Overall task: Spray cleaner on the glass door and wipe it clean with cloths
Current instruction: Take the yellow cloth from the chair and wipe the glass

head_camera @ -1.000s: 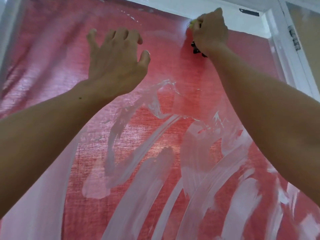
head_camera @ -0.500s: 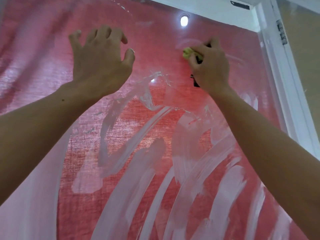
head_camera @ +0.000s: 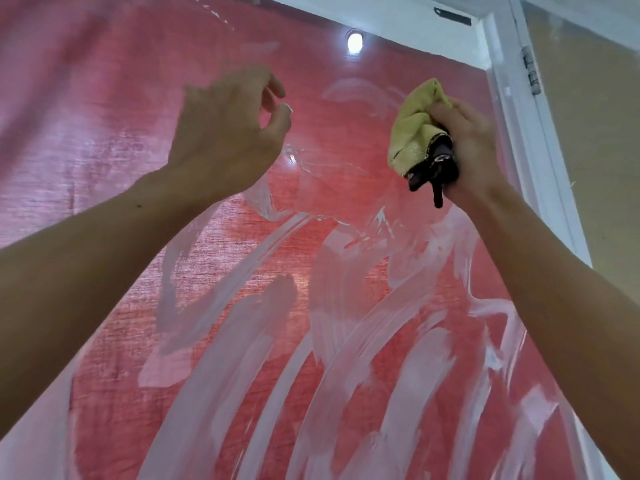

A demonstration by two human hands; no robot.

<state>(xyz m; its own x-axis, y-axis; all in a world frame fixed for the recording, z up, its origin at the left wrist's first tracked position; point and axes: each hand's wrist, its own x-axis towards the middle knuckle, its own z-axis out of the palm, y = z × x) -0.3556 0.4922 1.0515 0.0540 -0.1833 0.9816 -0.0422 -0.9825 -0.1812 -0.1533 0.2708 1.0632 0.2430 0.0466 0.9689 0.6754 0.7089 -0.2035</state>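
Observation:
The glass door (head_camera: pixel 346 188) fills the head view, with a red curtain behind it and broad white streaks of cleaner over its lower half. My right hand (head_camera: pixel 474 147) is raised at the upper right, gripping a bunched yellow-green cloth (head_camera: pixel 414 128) with a dark cloth end hanging below the fist. The cloth looks just off the glass. My left hand (head_camera: pixel 225 140) is up at the upper left, fingers loosely curled and apart, holding nothing, close to the pane; contact cannot be told.
A white door frame (head_camera: pixel 519 109) with a metal hinge (head_camera: pixel 531 69) runs down the right side. Beyond it is a tan wall panel (head_camera: pixel 588 133). A round light reflection (head_camera: pixel 354 42) shows near the top of the glass.
My right hand has come down from the top edge of the glass and turned, so the yellow-green cloth now shows. My left hand has curled its fingers and shifted slightly right.

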